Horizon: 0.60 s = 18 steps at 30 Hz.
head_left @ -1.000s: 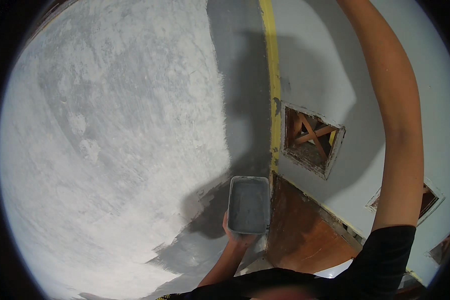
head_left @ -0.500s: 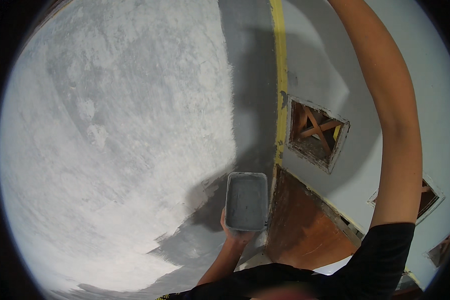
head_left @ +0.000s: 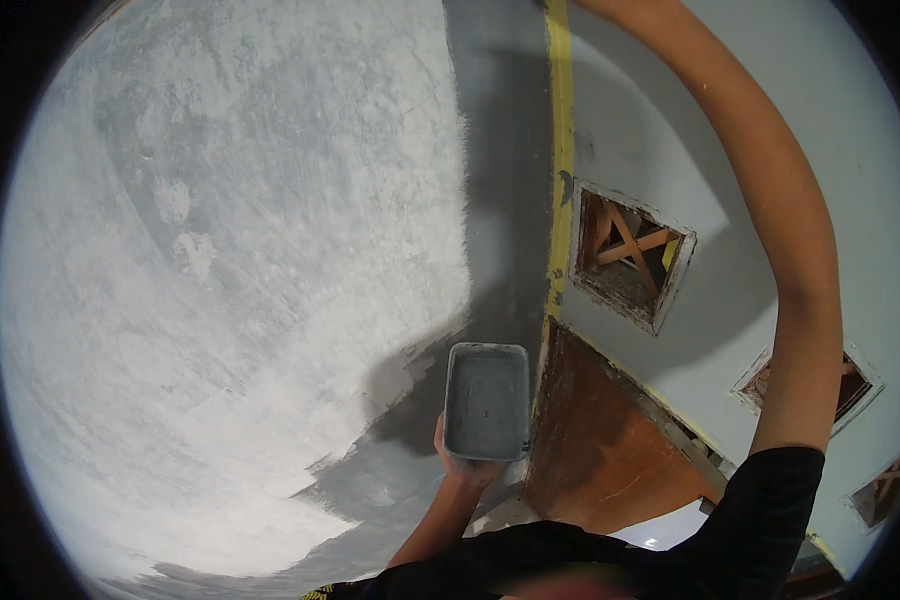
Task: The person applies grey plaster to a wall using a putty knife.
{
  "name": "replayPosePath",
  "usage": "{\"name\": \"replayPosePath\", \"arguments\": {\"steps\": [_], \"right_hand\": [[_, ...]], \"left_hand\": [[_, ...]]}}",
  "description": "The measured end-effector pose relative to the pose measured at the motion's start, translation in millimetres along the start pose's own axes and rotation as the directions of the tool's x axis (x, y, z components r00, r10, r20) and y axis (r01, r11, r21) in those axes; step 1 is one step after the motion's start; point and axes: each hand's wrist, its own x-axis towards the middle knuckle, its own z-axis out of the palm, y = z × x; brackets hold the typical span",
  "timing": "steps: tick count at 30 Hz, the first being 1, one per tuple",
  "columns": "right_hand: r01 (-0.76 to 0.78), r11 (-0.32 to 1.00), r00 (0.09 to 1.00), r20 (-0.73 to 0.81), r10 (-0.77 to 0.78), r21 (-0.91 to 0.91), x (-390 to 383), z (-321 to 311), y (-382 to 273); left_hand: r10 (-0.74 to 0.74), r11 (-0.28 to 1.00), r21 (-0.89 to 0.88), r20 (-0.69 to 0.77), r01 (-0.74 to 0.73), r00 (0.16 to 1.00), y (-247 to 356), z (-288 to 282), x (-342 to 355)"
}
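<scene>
My left hand grips a grey rectangular paint tray from below and its left side. Grey paint coats the inside of the tray, which is held up close to the wall. My right arm arches up along the right side and leaves at the top edge near a yellow strip. The right hand and anything it holds are cut off there. Left of the strip runs a band of darker grey paint, beside the patchy whitish-grey wall.
A pale wall on the right has a square vent opening with crossed wooden slats. Another vent is partly behind my arm, and a third sits lower. A brown wooden panel lies below the yellow strip.
My right forearm has swung left along the top edge, toward the yellow strip. The tray in my left hand has shifted slightly left in view.
</scene>
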Motion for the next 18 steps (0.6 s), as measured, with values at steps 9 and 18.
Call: {"name": "replayPosePath", "arguments": {"steps": [9, 18], "right_hand": [[0.295, 0.955, 0.894, 0.366, -0.26, -0.042, -73.9, -5.7, -7.9], [0.344, 0.931, 0.853, 0.374, -0.364, 0.123, -140.7, -44.9, -21.9]], "left_hand": [[-0.067, 0.998, -0.01, 0.07, 0.068, 0.995, -2.4, -4.2, 0.0], [-0.05, 0.999, 0.017, -0.054, 0.051, 0.997, -11.9, -15.2, -0.8]]}}
